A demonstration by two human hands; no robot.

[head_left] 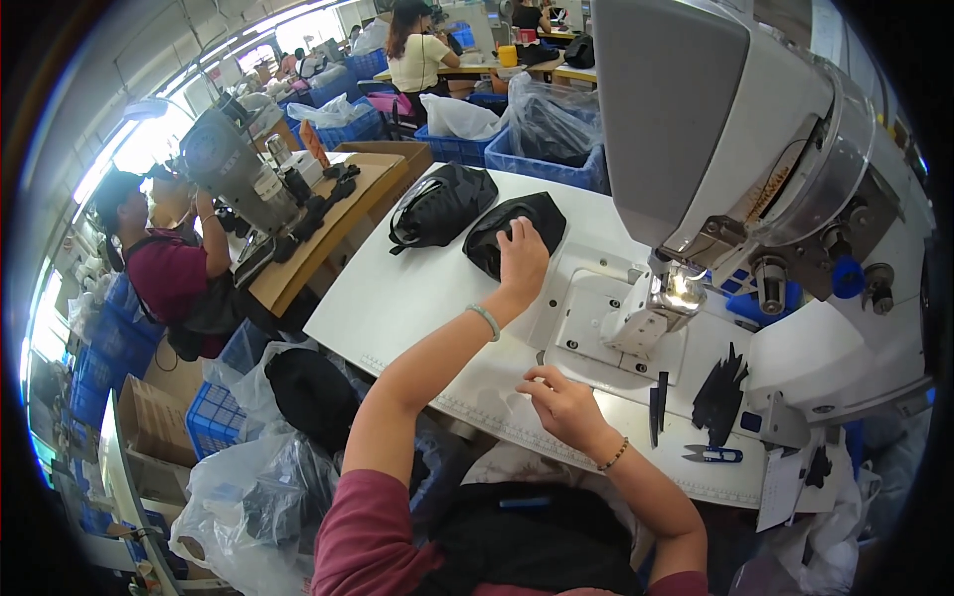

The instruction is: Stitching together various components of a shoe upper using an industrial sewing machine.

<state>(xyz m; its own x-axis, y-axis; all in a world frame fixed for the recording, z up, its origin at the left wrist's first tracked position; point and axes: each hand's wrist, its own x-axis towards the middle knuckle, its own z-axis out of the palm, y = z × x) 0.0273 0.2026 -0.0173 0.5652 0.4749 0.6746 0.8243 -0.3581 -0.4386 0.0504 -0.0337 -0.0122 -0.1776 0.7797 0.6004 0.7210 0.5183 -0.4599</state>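
While both hands (524,263) (564,407) are half-curled, the left touches a black pouch (543,214).

Your white surface (393,308) is bright, with soft shadows around the base of the sewing machine (666,109). You have a small, harsh glare from its lamp (686,286) beside the needle. At your upper left, the windows (159,144) burn out to white. The black pouches (442,204) lose detail; distant things soften, lines bend outward, and your corners fall to black.

Left tabletop (397,308) passable; pouch (484,244), sewing machine (686,139) obstruct.
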